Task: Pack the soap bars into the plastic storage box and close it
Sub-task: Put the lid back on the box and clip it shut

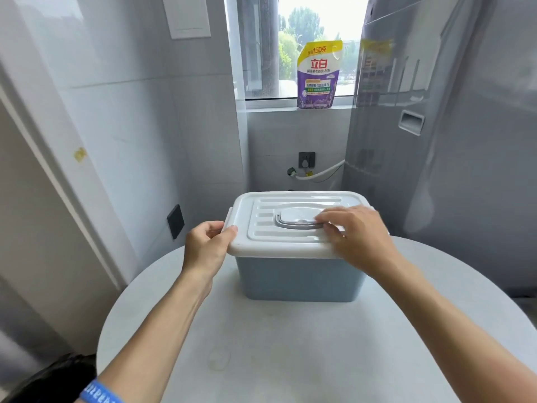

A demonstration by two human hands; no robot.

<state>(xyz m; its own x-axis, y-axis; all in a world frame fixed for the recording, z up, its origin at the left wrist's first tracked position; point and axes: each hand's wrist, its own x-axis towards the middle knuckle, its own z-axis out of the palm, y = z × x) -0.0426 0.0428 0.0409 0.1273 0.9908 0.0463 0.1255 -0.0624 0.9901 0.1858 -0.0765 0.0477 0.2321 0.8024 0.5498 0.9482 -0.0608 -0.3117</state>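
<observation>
**Q:** Which step of the task does the figure show?

**A:** The closing step, by my reading. The plastic storage box (299, 282), pale blue, stands on the round grey desk (261, 359) with its white lid (270, 239) laid across the top. No soap bars are visible on the desk; whether they lie inside cannot be told, since the lid hides the interior.

**Q:** How are the hands placed?

**A:** The left hand (206, 247) is curled over the lid's near-left corner, thumb on top and fingers wrapped round the side edge. The right hand (356, 237) rests loosely spread on the lid's right part, fingertips (328, 223) touching the folded grey handle (299, 221) (it grips nothing that can be seen).

**Q:** What does the next move call for?

**A:** Probably a firm downward press along the rim until it seats all round; whether the lid has already snapped home is not clear from this angle. A check of the far edge would be sensible.

**Q:** What room is there to work?

**A:** The box sits toward the desk's far edge, with a broad bare surface between it and the person. A tiled wall stands to the left and a grey appliance (450, 126) close on the right; a detergent pouch (318, 75) stands on the windowsill, well apart from the work.
</observation>
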